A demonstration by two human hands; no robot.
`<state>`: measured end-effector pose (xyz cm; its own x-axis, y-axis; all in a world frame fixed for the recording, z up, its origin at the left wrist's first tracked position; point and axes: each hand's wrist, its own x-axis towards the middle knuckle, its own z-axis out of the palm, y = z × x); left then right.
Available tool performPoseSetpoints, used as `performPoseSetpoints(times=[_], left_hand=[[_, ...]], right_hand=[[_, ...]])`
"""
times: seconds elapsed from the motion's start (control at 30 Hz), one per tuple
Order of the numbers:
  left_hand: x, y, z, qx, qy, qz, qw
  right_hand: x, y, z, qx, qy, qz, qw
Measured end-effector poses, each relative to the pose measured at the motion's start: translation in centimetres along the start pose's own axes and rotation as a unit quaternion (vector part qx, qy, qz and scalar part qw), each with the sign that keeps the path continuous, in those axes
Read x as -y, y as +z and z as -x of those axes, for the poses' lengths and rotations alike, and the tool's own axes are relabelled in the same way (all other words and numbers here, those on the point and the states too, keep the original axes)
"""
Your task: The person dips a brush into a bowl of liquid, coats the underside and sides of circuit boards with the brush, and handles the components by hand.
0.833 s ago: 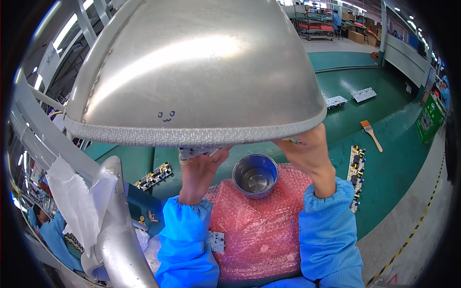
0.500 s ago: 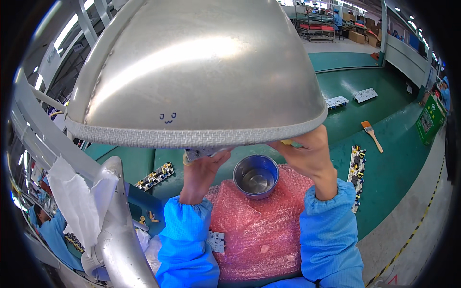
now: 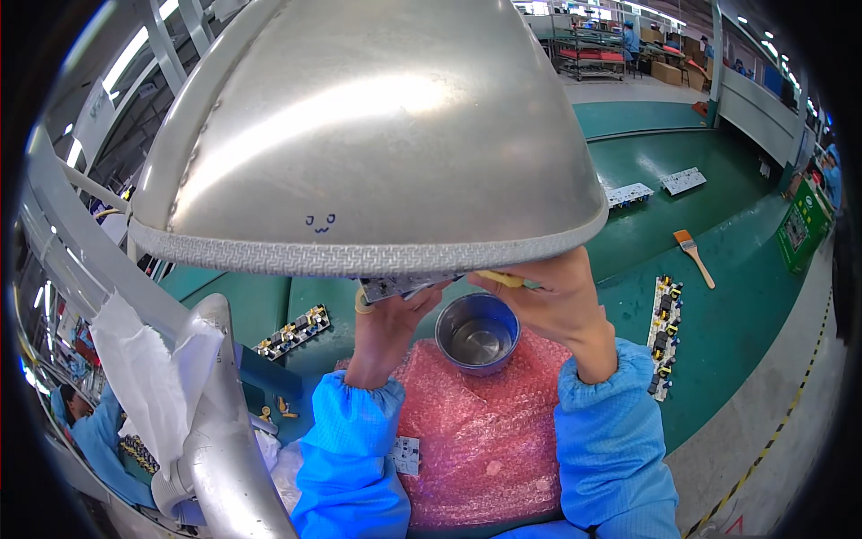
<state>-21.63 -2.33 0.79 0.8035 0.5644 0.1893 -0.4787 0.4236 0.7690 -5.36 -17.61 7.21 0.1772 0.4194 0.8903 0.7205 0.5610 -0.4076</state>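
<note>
a small circuit board (image 3: 400, 287) is held up just under the rim of a large metal lamp shade (image 3: 359, 135), which fills the upper half of the view. the left hand (image 3: 395, 314) is closed on the board, its fingers (image 3: 422, 296) curled around the lower edge. the right hand (image 3: 557, 301) meets it from three o'clock, and a thin yellowish piece (image 3: 501, 278) is pinched in its fingers at the board's right end. both forearms are covered by blue sleeves (image 3: 346, 449) that come in from six o'clock.

directly below the hands, a round steel bowl (image 3: 478, 332) is seen standing on a sheet of pink bubble wrap (image 3: 485, 440), which is spread over the green desk (image 3: 736, 314). at three o'clock of the bowl, a long populated board (image 3: 663, 337) lies flat on the desk, and a paint brush (image 3: 693, 256) lies at two o'clock, well apart. two white panels (image 3: 628, 193) are laid farther back. at nine o'clock another board strip (image 3: 292, 332) is seen, and at seven o'clock a curved metal lamp arm (image 3: 224, 431) with white cloth (image 3: 148, 386) draped on it.

behind the desk, a factory hall with shelving racks (image 3: 588, 45) and strip lights is visible at one o'clock. a yellow-and-black striped line (image 3: 790, 422) is marked on the grey floor at four o'clock.
</note>
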Motion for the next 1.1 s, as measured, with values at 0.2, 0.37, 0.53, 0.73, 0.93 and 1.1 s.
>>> performPoseSetpoints(times=[0.2,0.37,0.53,0.73,0.93,1.1], left_hand=[[-0.5,-1.8,0.1,0.054,0.034,0.008,0.998],[0.2,-0.3,0.1,0.025,0.004,-0.009,1.0],[-0.1,-2.5,-0.2,0.054,0.062,0.017,0.996],[1.1,-0.7,0.2,0.007,0.017,-0.099,0.995],[1.1,-4.3,-0.2,0.015,0.052,-0.042,0.998],[0.6,-0.9,0.2,-0.001,0.029,-0.05,0.998]], right_hand=[[0.5,-1.2,-0.2,0.005,0.0,-0.037,0.999],[0.5,0.4,-0.1,-0.015,-0.014,-0.025,0.999],[0.9,-1.1,-0.4,0.069,-0.01,-0.07,0.995],[1.0,0.0,-0.3,-0.028,-0.013,-0.007,1.0],[1.1,-1.2,-0.5,0.066,-0.051,-0.078,0.993],[1.7,0.1,-0.6,-0.031,-0.056,-0.023,0.998]])
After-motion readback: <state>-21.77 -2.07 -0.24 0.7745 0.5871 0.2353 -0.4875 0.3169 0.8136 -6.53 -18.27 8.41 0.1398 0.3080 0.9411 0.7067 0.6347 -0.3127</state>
